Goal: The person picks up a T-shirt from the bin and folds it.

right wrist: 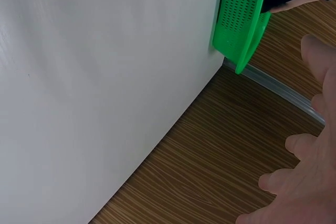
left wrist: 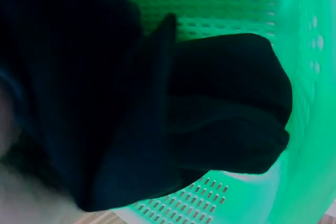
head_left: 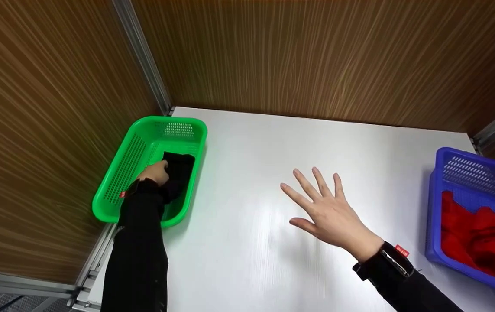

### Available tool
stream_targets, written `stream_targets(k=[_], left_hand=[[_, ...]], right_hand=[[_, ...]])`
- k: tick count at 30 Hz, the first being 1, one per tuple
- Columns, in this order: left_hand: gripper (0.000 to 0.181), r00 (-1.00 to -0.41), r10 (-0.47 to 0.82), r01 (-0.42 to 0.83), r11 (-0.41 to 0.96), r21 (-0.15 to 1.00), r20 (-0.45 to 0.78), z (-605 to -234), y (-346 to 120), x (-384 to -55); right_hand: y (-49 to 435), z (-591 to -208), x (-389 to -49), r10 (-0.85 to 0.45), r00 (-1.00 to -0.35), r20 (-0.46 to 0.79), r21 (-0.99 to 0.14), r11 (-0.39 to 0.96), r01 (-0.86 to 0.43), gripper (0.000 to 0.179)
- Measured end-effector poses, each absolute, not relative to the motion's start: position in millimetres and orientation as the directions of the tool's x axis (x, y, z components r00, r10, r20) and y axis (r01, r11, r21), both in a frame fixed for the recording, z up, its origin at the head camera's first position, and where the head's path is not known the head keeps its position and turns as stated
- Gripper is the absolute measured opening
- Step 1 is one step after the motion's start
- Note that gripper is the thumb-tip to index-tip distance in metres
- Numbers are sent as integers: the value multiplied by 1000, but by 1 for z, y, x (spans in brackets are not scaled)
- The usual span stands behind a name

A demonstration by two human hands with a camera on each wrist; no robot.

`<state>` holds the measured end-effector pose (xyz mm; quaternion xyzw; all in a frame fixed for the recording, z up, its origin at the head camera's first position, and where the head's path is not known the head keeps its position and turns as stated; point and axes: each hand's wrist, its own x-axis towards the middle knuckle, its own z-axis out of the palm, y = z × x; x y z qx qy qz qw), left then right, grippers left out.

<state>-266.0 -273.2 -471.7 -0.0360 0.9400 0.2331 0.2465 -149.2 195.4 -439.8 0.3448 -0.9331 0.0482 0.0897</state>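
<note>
My left hand (head_left: pixel 155 173) reaches down into a green plastic basket (head_left: pixel 203 134) and grips a black cloth (head_left: pixel 181 170). In the left wrist view the black cloth (left wrist: pixel 226 77) fills much of the picture in loose folds, partly over the slotted basket wall (left wrist: pixel 310 150). Most of that hand is out of this view; only a blurred part (left wrist: pixel 26 198) shows at the lower left corner. Held over the white table (head_left: pixel 247 173), my right hand (head_left: pixel 327 212) has its fingers spread and straight, with nothing in it.
A blue basket (head_left: pixel 436 208) stands at the table's right side with red cloth (head_left: pixel 481 234) inside. Wood-grain panels (head_left: pixel 299 56) rise behind the table and at its left. A metal rail (head_left: pixel 139 47) runs up the back left corner.
</note>
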Motion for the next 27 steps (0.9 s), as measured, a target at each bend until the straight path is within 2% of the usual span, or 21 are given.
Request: stream_targets(k=[4, 10, 15, 19, 21, 27], left_hand=[[58, -905, 10, -210, 860, 465, -426, -464, -270, -270], [66, -956, -99, -241, 804, 544, -277, -439, -262, -283], [66, -981, -125, -193, 744, 640, -151, -414, -251, -295], [55, -989, -148, -118, 681, 722, -22, -387, -236, -304], [43, -985, -166, -69, 656, 751, 55, -371, -225, -308], [13, -937, -165, 163, 572, 804, 307, -319, -181, -310]], right_hand=[[196, -440, -148, -629, -753, 192, -27, 764, -645, 78], [194, -440, -148, -621, -761, 187, -25, 771, -636, 78], [193, -440, -149, -621, -759, 193, -17, 772, -636, 79], [193, -439, -150, -616, -763, 194, -17, 776, -631, 79], [193, -439, -151, -612, -767, 194, -22, 779, -627, 79], [192, -437, -153, -600, -770, 215, -36, 783, -621, 79]])
